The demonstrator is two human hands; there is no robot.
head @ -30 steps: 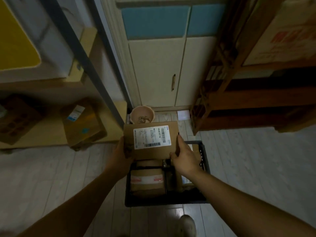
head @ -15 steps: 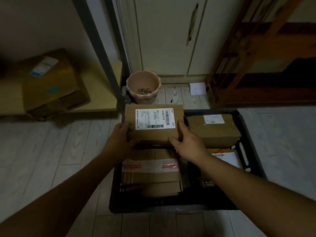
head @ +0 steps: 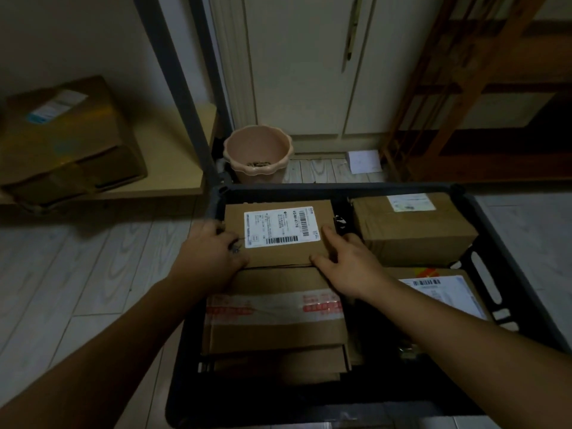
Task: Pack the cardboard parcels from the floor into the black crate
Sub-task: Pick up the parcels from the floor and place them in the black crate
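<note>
The black crate (head: 340, 187) sits on the floor below me. A cardboard parcel with a white barcode label (head: 280, 230) lies in its far left corner. My left hand (head: 207, 255) grips the parcel's left edge. My right hand (head: 346, 261) holds its near right corner, thumb on the near edge. A red-taped parcel (head: 275, 317) fills the near left of the crate. A plain parcel (head: 411, 230) sits at the far right, and another labelled parcel (head: 445, 292) at the near right is partly hidden by my right forearm.
A pink pot (head: 257, 153) and a white paper (head: 363, 161) lie just beyond the crate, before cream cupboard doors. A low shelf at left carries a large cardboard box (head: 62, 134). A dark metal post (head: 176, 88) rises at the crate's far left corner. A wooden rack (head: 464, 88) stands at right.
Both hands have lowered the labelled parcel from above the crate down into its far left corner. My view has dropped closer to the crate.
</note>
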